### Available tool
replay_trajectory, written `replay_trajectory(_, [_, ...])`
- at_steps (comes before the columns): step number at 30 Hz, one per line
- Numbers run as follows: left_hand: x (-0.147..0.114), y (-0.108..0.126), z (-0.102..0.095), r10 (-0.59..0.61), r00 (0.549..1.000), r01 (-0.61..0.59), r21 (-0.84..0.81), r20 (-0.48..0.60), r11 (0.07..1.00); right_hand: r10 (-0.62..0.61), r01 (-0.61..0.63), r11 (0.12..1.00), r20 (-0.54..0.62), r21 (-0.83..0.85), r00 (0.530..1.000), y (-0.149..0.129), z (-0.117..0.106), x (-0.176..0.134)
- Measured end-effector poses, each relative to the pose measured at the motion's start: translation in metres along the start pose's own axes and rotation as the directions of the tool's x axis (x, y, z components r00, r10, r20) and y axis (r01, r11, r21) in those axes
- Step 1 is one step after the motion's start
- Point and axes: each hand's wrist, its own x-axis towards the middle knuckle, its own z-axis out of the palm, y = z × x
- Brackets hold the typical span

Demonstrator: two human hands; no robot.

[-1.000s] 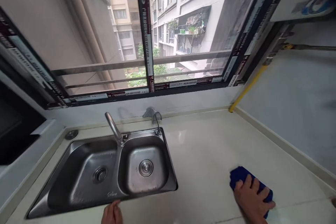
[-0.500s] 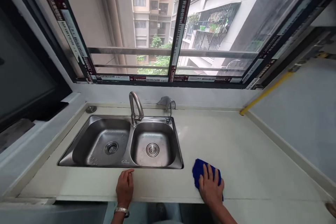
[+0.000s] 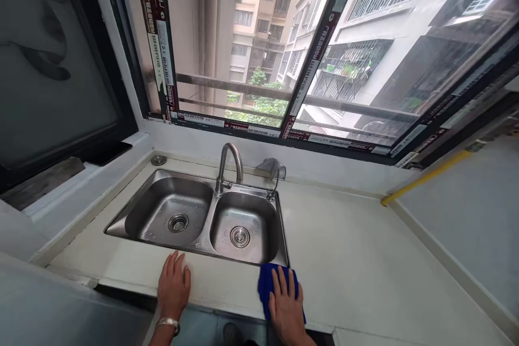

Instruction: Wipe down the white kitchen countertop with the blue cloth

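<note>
The cloth [image 3: 265,285] is one solid, deep blue against the creamy off-white countertop [image 3: 344,248]. Silver-grey covers the sink [image 3: 205,235] and the faucet [image 3: 224,165], and the mesh piece [image 3: 271,166] is grey with a fine net pattern. Dark red and whitish printed strips alternate along the black window frame [image 3: 312,59], the red ones lettered in white. The pipe [image 3: 427,177] is yellow, the bracelet [image 3: 167,323] silvery, the floor [image 3: 206,327] pale blue-grey, the foliage [image 3: 263,108] outside green.
</note>
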Motion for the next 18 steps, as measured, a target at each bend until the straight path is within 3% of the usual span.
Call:
replay_trajectory(5, [-0.002, 0.001, -0.001, -0.016, 1.000, 0.015, 0.056, 0.005, 0.998, -0.124, 0.113, 0.989, 0.117, 0.091, 0.985, -0.035, 0.014, 0.013])
replay_trajectory(8, [-0.001, -0.002, -0.003, -0.006, 1.000, 0.005, 0.065, 0.024, 0.998, -0.284, 0.260, 0.953, 0.163, 0.154, 0.945, -0.024, 0.006, 0.024])
replay_trajectory(10, [0.000, -0.003, -0.002, -0.007, 1.000, 0.005, 0.069, 0.025, 0.998, -0.445, 0.414, 0.890, 0.171, 0.191, 0.879, 0.000, -0.004, 0.031])
replay_trajectory(12, [0.000, -0.005, -0.001, -0.003, 1.000, 0.002, 0.065, 0.021, 0.998, -0.531, 0.503, 0.843, 0.153, 0.189, 0.833, 0.031, -0.014, 0.035])
replay_trajectory(18, [0.000, -0.008, 0.004, -0.052, 0.996, 0.050, 0.033, 0.074, 0.998, -0.425, 0.418, 0.905, 0.113, 0.081, 0.898, 0.135, -0.015, 0.035])
